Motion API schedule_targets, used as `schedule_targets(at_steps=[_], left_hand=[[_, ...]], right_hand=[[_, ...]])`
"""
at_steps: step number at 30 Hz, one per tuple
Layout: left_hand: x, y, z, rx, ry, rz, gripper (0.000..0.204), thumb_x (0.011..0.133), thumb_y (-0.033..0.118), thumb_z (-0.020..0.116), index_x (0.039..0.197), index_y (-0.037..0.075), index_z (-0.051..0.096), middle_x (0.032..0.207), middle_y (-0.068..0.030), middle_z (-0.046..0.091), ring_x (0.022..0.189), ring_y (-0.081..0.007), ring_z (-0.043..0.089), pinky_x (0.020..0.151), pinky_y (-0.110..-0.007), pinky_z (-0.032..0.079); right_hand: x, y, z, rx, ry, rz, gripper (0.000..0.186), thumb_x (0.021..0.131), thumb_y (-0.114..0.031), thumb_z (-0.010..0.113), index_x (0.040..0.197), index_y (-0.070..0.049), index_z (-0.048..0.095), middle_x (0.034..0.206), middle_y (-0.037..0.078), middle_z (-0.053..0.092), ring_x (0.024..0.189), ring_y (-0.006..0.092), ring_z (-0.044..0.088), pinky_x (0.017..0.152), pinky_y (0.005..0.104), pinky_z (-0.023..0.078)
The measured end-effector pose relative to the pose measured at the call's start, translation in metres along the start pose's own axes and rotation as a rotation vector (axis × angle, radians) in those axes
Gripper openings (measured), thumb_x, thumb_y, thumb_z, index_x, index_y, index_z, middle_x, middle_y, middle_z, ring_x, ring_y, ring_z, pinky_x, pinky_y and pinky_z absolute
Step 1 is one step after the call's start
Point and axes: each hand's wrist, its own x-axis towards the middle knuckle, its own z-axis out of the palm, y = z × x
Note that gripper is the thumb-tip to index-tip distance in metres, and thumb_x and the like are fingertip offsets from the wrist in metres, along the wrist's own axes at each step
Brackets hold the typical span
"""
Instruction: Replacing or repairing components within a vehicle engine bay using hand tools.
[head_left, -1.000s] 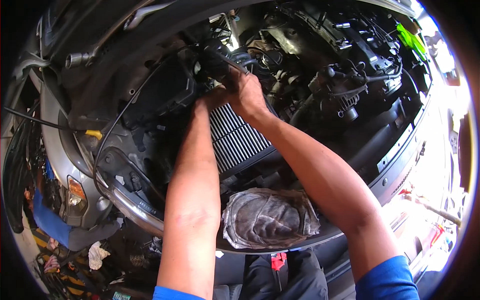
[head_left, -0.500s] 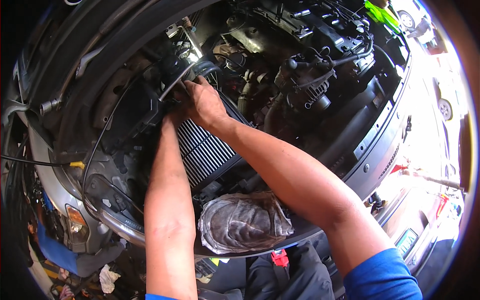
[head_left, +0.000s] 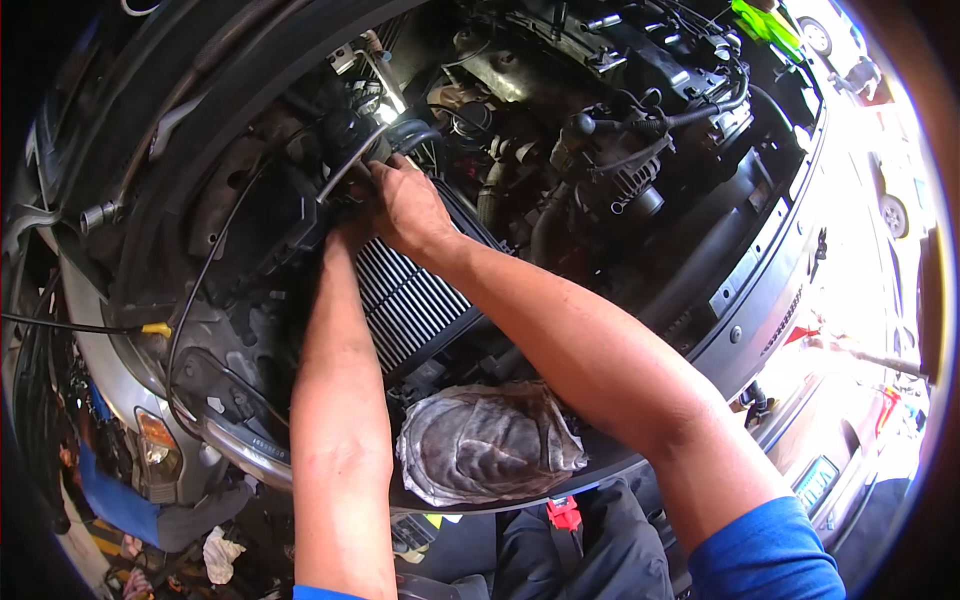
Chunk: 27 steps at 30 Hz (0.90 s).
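Both my arms reach into a car's engine bay. My right hand point(head_left: 412, 205) has its fingers bent and closed at the far end of a pleated air filter point(head_left: 415, 310), next to a shiny metal bar point(head_left: 352, 165). What those fingers grip is hidden. Under and left of it, my left hand point(head_left: 350, 230) goes into deep shadow; its fingers do not show. The filter's pale ribs lie between my two forearms, in a dark frame. Black hoses point(head_left: 412, 132) curve just beyond my right hand.
A crumpled, stained cloth point(head_left: 490, 445) rests on the front edge between my arms. The alternator point(head_left: 635, 180) and engine parts are at the right. A thin black cable point(head_left: 215, 260) loops down the left side, above the headlight point(head_left: 155, 440). A bright green cloth point(head_left: 765, 28) lies far right.
Hardly anything differs. Both hands stay at the same spot, and the whole view has shifted very slightly.
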Motion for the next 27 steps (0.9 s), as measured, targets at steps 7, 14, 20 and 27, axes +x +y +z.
schedule_targets(at_steps=[7,14,20,27], left_hand=[[0.005,0.020,0.024,0.056,-0.014,-0.016,0.053,0.100,0.011,0.049,0.148,-0.009,0.038,0.153,-0.0270,0.040,0.140,-0.0431,0.042,0.115,-0.055,0.038],[0.021,0.043,0.043,0.100,0.003,-0.043,0.056,0.103,0.013,0.045,0.152,-0.009,0.031,0.158,-0.0269,0.033,0.145,-0.0429,0.035,0.119,-0.053,0.033],[0.016,0.045,0.066,0.148,-0.011,-0.050,0.058,0.105,0.014,0.042,0.155,-0.008,0.026,0.161,-0.0268,0.028,0.148,-0.0427,0.030,0.122,-0.052,0.030],[0.022,0.031,0.049,0.007,0.092,-0.350,0.061,0.107,0.017,0.043,0.160,0.000,0.018,0.165,-0.0173,0.023,0.154,-0.0319,0.019,0.127,-0.043,0.016]], right_hand=[[0.000,-0.006,0.000,0.019,-0.004,0.048,0.027,0.085,-0.012,0.067,0.109,-0.001,0.063,0.108,0.027,0.067,0.114,0.0461,0.059,0.097,0.0514,0.050],[0.002,0.005,0.001,-0.026,0.020,0.039,0.023,0.087,-0.015,0.067,0.106,-0.001,0.065,0.104,0.026,0.068,0.111,0.0453,0.060,0.095,0.0511,0.050],[0.001,-0.004,0.001,0.009,-0.026,0.046,0.023,0.089,-0.015,0.066,0.107,0.000,0.064,0.108,0.028,0.066,0.112,0.0453,0.060,0.095,0.0514,0.050],[-0.001,0.001,0.001,-0.095,0.063,0.174,0.038,0.084,-0.011,0.069,0.119,0.002,0.062,0.129,0.035,0.056,0.116,0.0501,0.061,0.101,0.0504,0.052]])
